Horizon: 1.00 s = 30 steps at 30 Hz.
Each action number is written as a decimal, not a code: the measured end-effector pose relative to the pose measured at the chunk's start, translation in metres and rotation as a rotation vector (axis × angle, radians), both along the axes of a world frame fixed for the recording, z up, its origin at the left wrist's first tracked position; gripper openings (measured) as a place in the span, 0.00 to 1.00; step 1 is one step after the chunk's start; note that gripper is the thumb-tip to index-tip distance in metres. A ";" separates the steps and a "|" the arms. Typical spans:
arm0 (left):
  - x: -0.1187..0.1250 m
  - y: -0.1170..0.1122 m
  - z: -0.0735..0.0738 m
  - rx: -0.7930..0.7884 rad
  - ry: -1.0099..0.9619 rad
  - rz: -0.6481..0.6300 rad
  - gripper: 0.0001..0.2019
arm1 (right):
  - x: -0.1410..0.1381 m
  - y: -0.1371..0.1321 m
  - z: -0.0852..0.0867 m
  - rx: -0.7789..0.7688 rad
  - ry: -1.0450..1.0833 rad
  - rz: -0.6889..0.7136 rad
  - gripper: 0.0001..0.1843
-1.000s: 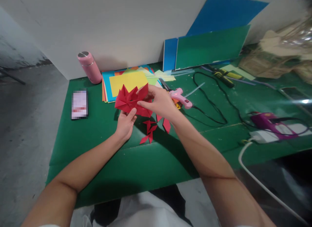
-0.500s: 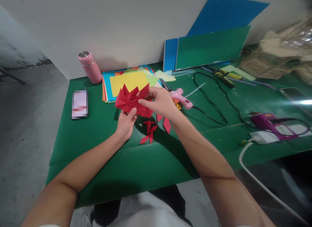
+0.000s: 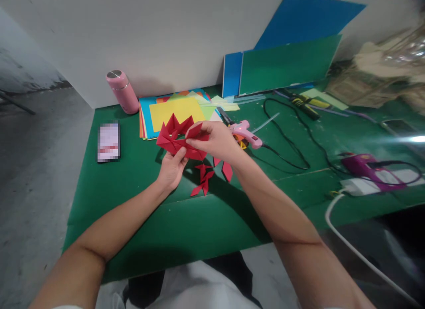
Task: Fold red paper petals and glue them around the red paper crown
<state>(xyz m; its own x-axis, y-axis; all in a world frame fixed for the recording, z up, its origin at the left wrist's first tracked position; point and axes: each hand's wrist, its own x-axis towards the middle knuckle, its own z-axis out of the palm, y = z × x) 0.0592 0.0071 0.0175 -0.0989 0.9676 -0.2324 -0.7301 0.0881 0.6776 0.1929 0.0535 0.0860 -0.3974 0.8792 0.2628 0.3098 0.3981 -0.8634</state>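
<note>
A red folded-paper ring (image 3: 171, 143) with pointed flaps is held above the table between my two hands. My left hand (image 3: 171, 169) grips its near lower edge, thumb on the front, fingers underneath. My right hand (image 3: 214, 140) pinches a flap at the ring's right side between thumb and fingers; part of the ring is hidden behind it. Below, several small red folded pieces (image 3: 203, 179) lie on the green tabletop. A larger red diamond-shaped piece (image 3: 227, 171) rests beside them, under my right wrist.
A pink glue gun (image 3: 246, 134) with a black cord lies right of my hands. Coloured paper sheets (image 3: 172, 112) and a pink bottle (image 3: 122, 92) are behind. A phone (image 3: 109, 142) sits at left. A purple device (image 3: 372, 169) and power strip (image 3: 360, 187) are at right.
My right hand has shifted slightly left and tilted the flap it pinches lower. The ring has turned a little, its opening showing more. My left hand stays nearly still.
</note>
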 end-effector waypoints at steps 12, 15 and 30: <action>0.002 -0.002 0.004 0.012 -0.038 -0.008 0.18 | -0.004 -0.005 0.002 0.022 -0.064 -0.033 0.04; 0.002 -0.002 0.002 0.015 -0.021 -0.004 0.15 | -0.005 -0.005 0.002 0.019 -0.085 -0.019 0.04; -0.001 0.002 -0.001 0.036 0.024 0.005 0.12 | -0.008 -0.008 0.004 0.030 -0.207 -0.019 0.05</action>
<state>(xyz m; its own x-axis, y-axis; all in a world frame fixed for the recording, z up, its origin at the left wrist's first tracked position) 0.0581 0.0086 0.0168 -0.1094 0.9747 -0.1948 -0.7138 0.0594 0.6979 0.1846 0.0458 0.0898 -0.4295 0.8798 0.2035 0.4871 0.4155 -0.7682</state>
